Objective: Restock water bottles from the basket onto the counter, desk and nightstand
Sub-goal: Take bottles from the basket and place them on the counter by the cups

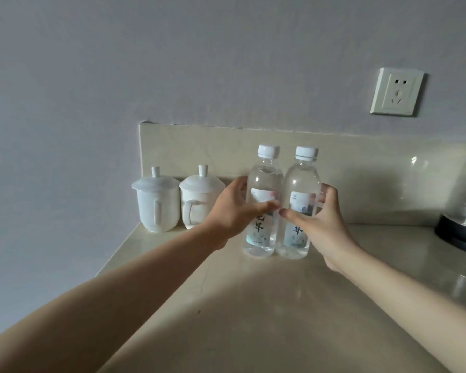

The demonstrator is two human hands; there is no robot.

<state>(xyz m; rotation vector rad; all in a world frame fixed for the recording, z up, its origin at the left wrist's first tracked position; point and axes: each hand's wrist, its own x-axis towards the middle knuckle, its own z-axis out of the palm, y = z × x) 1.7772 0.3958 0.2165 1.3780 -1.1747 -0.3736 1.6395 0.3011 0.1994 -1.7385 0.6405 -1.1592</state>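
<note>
Two clear bottles upright on the counter, one in each of my hands.

The left bottle (pixel 262 203) and the right bottle (pixel 300 205) stand touching, smooth clear plastic with ribbed white caps and pale labels, near the far edge of the glossy beige stone counter (pixel 253 305). My left hand (pixel 233 211) curls round the left one, my right hand (pixel 320 219) round the right. Further left sit two lidded white ceramic cups (pixel 178 200); far right, a dark round base (pixel 457 232); above, a square wall socket (pixel 397 91).

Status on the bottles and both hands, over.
Left hand grips left bottle; right hand grips right bottle. Both upright on counter. Cups beside, apart.
</note>
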